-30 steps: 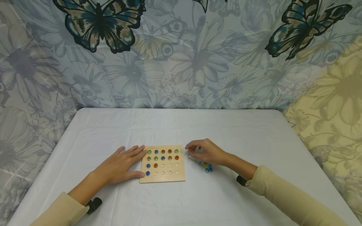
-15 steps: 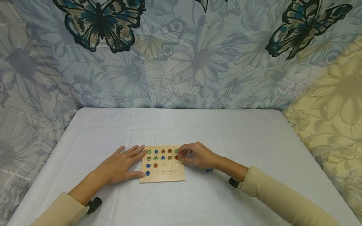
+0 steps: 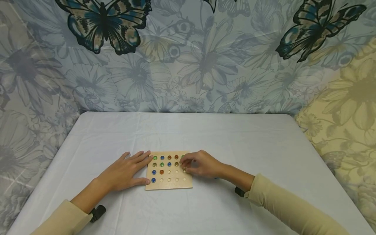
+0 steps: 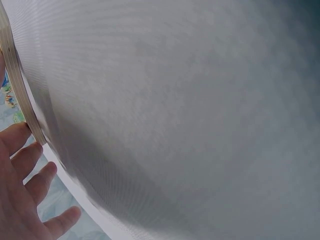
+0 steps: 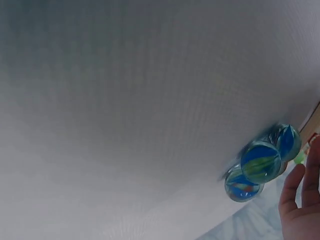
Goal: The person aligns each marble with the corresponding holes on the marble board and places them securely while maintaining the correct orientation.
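A wooden board [image 3: 173,185] with rows of round hollows lies in the middle of the table in the head view. Glass marbles, such as a blue marble [image 3: 153,180], fill its two far rows and part of the nearer ones. Along the left edge my left hand [image 3: 126,173] rests with spread fingers, fingertips and thumb on the board; the left wrist view shows the board's side edge [image 4: 22,90] beside the fingers. Over the third row at the right side, my right hand [image 3: 204,164] pinches a yellowish marble [image 3: 184,169]. Its fingers cover the right ends of the far rows.
Loose marbles [image 5: 261,162] with blue and green swirls lie on the cloth by the right hand, mostly hidden by it in the head view. A white cloth [image 3: 188,130] covers the table. Patterned fabric [image 3: 188,65] hangs behind it.
My right hand has moved left from beside the loose marbles to over the board's right side, carrying the yellowish marble. The left hand and the board have stayed put.
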### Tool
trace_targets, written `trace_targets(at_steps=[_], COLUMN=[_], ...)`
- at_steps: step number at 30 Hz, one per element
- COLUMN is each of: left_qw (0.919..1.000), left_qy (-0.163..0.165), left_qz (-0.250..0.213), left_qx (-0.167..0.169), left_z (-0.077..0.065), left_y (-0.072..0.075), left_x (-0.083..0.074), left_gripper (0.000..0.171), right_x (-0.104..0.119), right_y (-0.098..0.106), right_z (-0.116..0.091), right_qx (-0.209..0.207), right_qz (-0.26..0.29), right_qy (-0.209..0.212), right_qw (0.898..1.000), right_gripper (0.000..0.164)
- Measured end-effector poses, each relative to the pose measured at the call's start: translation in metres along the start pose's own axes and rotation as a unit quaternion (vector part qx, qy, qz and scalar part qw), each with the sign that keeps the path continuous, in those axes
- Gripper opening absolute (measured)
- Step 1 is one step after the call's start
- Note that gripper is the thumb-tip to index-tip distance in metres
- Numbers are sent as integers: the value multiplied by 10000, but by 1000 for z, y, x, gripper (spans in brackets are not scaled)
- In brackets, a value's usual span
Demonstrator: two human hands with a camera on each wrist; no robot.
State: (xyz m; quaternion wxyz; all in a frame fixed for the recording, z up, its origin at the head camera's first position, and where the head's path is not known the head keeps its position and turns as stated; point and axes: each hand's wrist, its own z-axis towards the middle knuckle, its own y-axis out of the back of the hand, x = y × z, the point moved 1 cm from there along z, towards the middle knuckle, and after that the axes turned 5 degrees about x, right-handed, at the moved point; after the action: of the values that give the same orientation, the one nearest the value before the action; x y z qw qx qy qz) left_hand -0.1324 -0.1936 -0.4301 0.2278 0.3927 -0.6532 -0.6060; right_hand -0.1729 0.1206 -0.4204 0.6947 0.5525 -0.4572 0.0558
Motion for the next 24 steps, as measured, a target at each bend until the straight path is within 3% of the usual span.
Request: trace_targets(at_steps=[14, 24], left_qw=[10000, 10000], left_qy=[48, 23], left_qz=[0, 6], left_qx=[34, 19], left_z=[1, 0], left_y=[-1, 0], left_x=[0, 1], left_gripper=[87, 87], right_x=[1, -5], right_y=[-4, 17], right_z=[-1, -15], right_qx=[-74, -279], right_qz=[-335, -537], right_qy=[135, 30], right_qw=[9993, 9982], right_gripper=[23, 26])
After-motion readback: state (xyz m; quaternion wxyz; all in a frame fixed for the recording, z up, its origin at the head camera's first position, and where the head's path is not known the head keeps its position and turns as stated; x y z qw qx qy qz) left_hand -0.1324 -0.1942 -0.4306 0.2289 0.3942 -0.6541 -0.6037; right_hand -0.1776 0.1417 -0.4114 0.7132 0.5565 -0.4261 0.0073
